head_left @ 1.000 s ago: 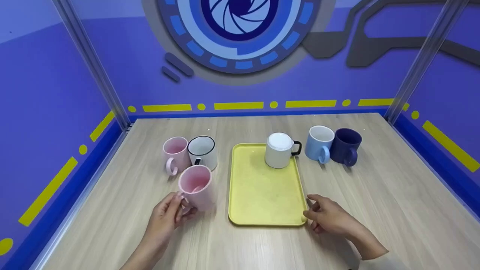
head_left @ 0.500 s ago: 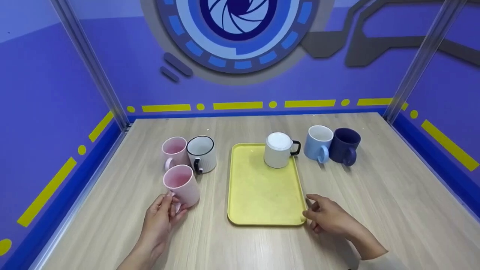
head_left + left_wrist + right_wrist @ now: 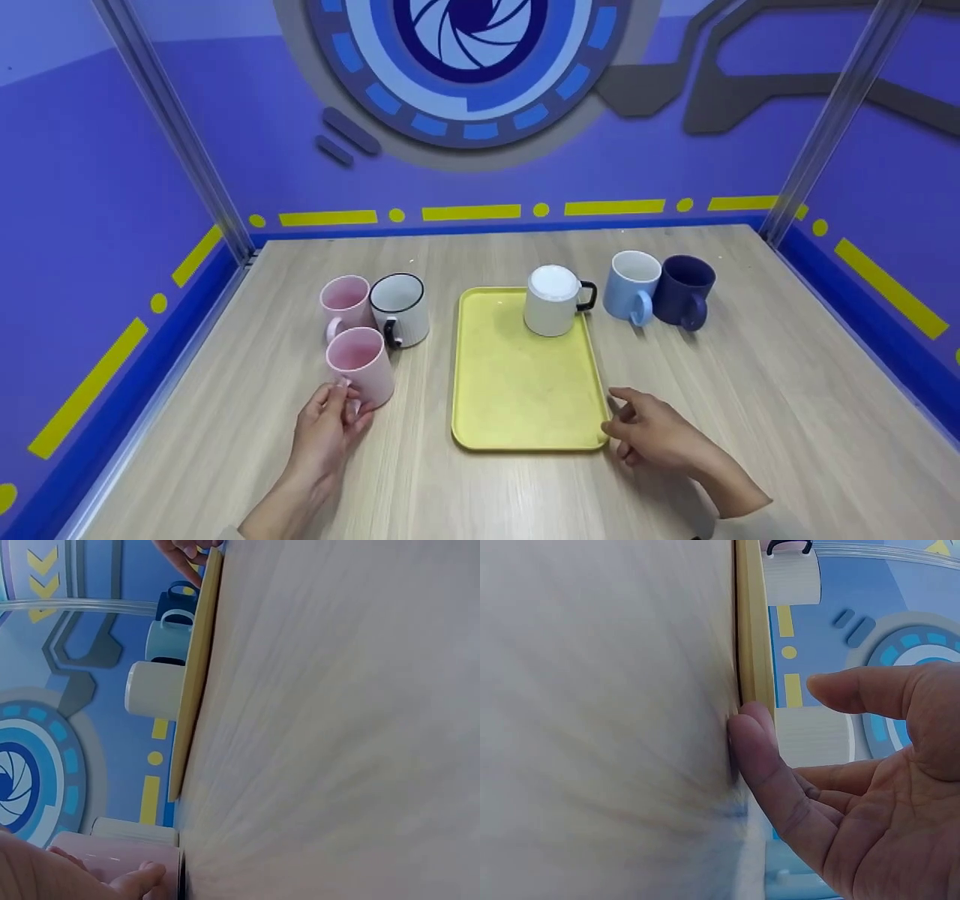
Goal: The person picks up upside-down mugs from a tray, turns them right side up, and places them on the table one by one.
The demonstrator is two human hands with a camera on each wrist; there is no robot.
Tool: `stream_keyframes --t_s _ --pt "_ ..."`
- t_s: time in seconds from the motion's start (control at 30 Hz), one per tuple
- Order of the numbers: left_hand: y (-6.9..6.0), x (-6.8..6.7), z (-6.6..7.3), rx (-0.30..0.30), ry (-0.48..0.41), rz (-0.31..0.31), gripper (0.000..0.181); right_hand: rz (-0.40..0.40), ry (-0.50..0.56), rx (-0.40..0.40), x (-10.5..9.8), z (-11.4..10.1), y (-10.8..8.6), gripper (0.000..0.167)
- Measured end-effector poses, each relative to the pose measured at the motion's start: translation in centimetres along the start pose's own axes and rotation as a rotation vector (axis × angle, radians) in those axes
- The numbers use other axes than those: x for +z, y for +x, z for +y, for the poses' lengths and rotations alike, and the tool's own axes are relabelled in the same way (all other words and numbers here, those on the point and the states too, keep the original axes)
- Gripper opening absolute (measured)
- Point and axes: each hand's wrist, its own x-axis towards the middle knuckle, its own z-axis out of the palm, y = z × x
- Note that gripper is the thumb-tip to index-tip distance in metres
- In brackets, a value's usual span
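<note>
My left hand (image 3: 322,439) pinches the handle of a pink mug (image 3: 361,367), which stands upright on the table left of a yellow tray (image 3: 525,390). In the left wrist view, fingers wrap near the side of that pink mug (image 3: 116,856). Just behind it are a second pink mug (image 3: 345,300) and a white mug (image 3: 405,311) with a black rim and handle. At the tray's near right edge rests my right hand (image 3: 660,435). In the right wrist view its thumb stands apart from the loosely bent fingers, whose tips are by the tray's edge (image 3: 756,630), with nothing gripped.
An upside-down white mug (image 3: 551,304) with a black handle sits at the tray's far right corner. Right of it, a light blue mug (image 3: 631,289) and a dark blue mug (image 3: 682,292) stand side by side. Blue-purple walls (image 3: 480,180) enclose the wooden table (image 3: 780,360).
My left hand has carried the pink mug leftward, away from the tray, to a spot in front of the other pink mug. The right hand has stayed by the tray.
</note>
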Motion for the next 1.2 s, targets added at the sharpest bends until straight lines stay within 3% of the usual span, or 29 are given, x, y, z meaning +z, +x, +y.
stream_keyframes --t_s 0.67,0.93,1.07,1.2 --pt "0.7 0.5 -0.3 -0.024 0.024 0.001 0.035 -0.001 -0.013 0.023 -0.1 0.0 0.1 0.076" --pt "-0.6 -0.3 0.0 -0.063 0.163 -0.046 0.06 0.001 -0.006 0.04 -0.1 -0.2 0.2 0.077" --pt "-1.6 -0.8 0.2 -0.051 0.232 -0.013 0.07 0.007 -0.023 0.04 -0.1 0.0 0.3 0.077" --pt "-3.0 -1.1 0.5 0.006 0.306 0.043 0.07 0.004 -0.013 0.046 -0.2 0.2 0.4 0.076"
